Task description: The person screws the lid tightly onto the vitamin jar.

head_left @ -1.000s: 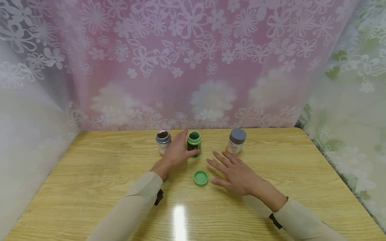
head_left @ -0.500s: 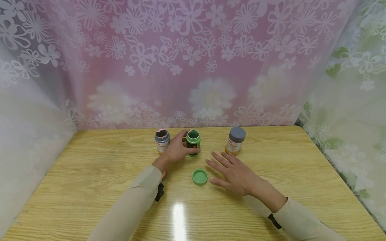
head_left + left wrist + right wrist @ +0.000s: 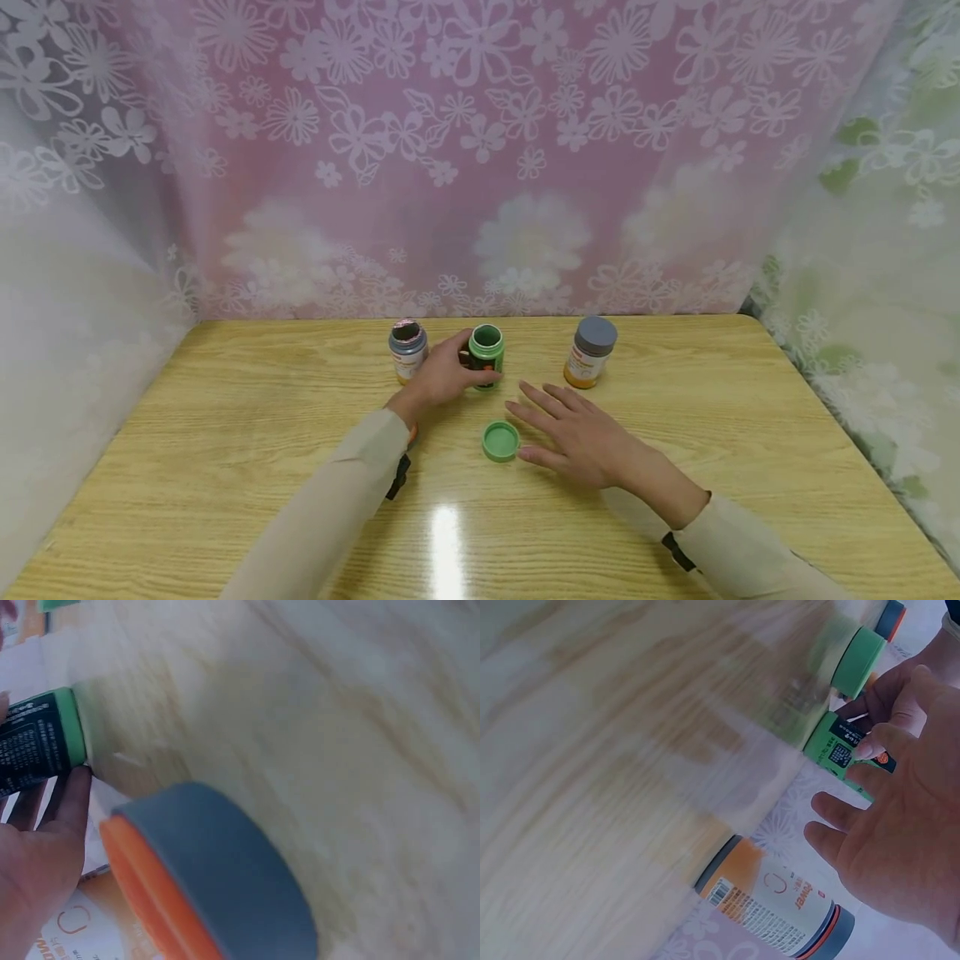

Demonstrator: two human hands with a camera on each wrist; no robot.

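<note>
Before you stood one wood-grain table (image 3: 187, 467), a white glare streak (image 3: 447, 550) on its top; behind it hung one pink floral curtain (image 3: 480, 183); to your right, one pale, green-leafed curtain (image 3: 885, 275).

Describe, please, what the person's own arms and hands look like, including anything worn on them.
The left sleeve and right sleeve are plain, pale beige and long, ending near the wrists. A small black piece, its details unclear, shows near each wrist. The left hand and right hand wear no gloves.
</note>
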